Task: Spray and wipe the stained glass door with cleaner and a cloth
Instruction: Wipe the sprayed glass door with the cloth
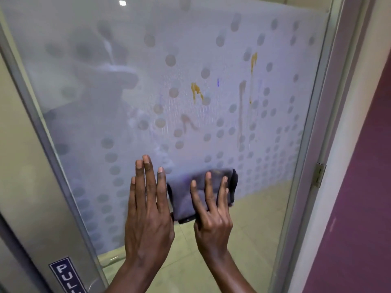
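**Wiping stage, stains untouched so far**

Right hand (211,210) presses a folded cloth (190,197) on the glass door (105,92), below the orange stains (197,92). Left hand (146,204) lies flat and empty beside it. Next: probably sweep upward through the drips.

The PULL sign (67,275) runs off the bottom edge; the right hand (211,218) covers part of the cloth (186,199); shapes behind the frosted glass door (127,102) stay blurred.

Head view, close to glass door (190,102), facing forward, slightly down
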Available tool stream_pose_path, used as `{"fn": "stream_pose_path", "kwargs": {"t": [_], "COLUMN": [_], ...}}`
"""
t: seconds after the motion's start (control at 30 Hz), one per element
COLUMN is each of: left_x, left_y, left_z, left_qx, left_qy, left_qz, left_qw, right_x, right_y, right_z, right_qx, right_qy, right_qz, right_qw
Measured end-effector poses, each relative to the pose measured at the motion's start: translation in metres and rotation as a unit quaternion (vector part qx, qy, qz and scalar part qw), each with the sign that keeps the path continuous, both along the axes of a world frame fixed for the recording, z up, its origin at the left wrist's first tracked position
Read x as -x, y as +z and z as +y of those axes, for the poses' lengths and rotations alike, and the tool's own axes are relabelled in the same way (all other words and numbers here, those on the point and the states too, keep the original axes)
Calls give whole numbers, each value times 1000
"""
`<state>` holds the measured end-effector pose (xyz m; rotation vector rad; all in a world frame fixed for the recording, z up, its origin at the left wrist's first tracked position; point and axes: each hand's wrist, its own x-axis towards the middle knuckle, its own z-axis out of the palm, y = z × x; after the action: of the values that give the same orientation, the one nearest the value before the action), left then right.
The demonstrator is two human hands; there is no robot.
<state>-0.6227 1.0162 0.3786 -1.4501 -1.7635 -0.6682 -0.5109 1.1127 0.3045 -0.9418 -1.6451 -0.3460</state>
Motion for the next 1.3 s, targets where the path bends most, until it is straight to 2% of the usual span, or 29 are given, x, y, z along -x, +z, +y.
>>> {"fn": "stream_pose_path", "kwargs": {"t": [0.07,0.13,0.27,0.37,0.47,0.6,0.67,0.77,0.93,1.0,1.13,1.23,1.3], "left_x": [-3,-6,-9,-6,-13,-34,-46,-59,-65,-63,-60,-59,-60], "left_y": [-3,-4,-6,-8,-9,-9,-11,-14,-16,-19,-25,-26,-26], "left_z": [6,11,17,18,20,28,35,47,65,68,76,78,79], "left_qx": [2,23,44,33,16,23,31,35,48,49,36,30,26], "left_qy": [3,-1,1,7,3,-14,-26,-42,-29,-14,-4,4,10], "left_qz": [9,3,-6,2,-16,-30,-22,-16,-3,7,23,28,27], "left_qw": [1000,1000,999,999,1000,999,999,998,998,999,999,999,999], "right_x": [-7,-17,-45,-55,-52,-48,-52,-67,-99,-105,-97,-88,-90], "right_y": [4,36,131,158,118,31,16,48,144,152,92,22,-2], "right_z": [7,21,61,78,73,53,51,69,118,125,111,91,86], "right_qx": [-2,3,3,-6,-34,16,24,13,16,6,-1,41,56], "right_qy": [2,-1,9,8,6,32,34,39,20,17,13,5,13], "right_qz": [-5,7,96,125,98,71,51,60,176,179,145,126,106], "right_qw": [1000,1000,995,992,995,997,998,997,984,984,989,991,993]}}
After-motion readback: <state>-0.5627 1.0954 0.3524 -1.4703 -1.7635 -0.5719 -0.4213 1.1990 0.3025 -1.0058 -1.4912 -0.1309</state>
